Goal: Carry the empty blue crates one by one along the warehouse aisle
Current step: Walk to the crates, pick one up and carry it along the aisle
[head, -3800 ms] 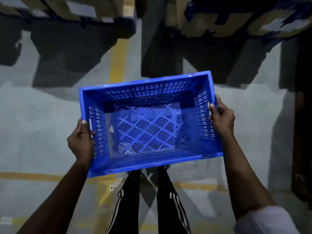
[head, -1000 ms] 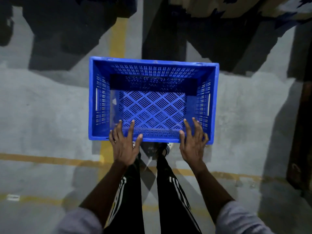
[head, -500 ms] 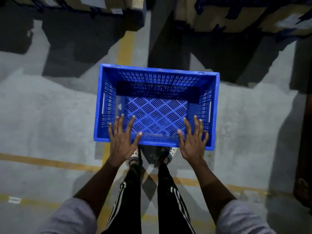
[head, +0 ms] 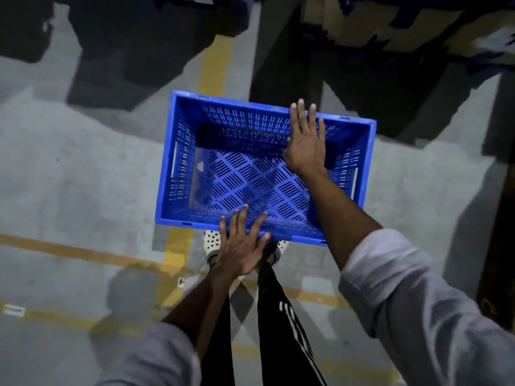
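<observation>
The left hand is flat with its fingers straight and spread. The fingertips lie over the near long rim of the crate and grip nothing; whether they press on the rim cannot be told. The right hand reaches across the crate's open top, palm down and fingers straight and close together. Its fingertips are at the far long rim and it holds nothing either. Both forearms are bare, coming out of pushed-up pale grey sleeves.

The crate is bright blue plastic, rectangular and empty. Its floor is a lattice of diamond panels cut with short slots, its four walls are pierced with rows of narrow vertical slits, and a long handle slot is cut into each short end. A thick, smooth rim runs around the top. It appears to sit on the floor just ahead of the person's feet, turned slightly so that its right end lies lower in the view.

White dotted shoes show just below the near rim, above black trousers with white side stripes. The floor is grey concrete marked with yellow lines, one running away beneath the crate and others crossing nearer the person. Heavy dark shadows fall across the far side, and cardboard boxes are stacked at the upper right.
</observation>
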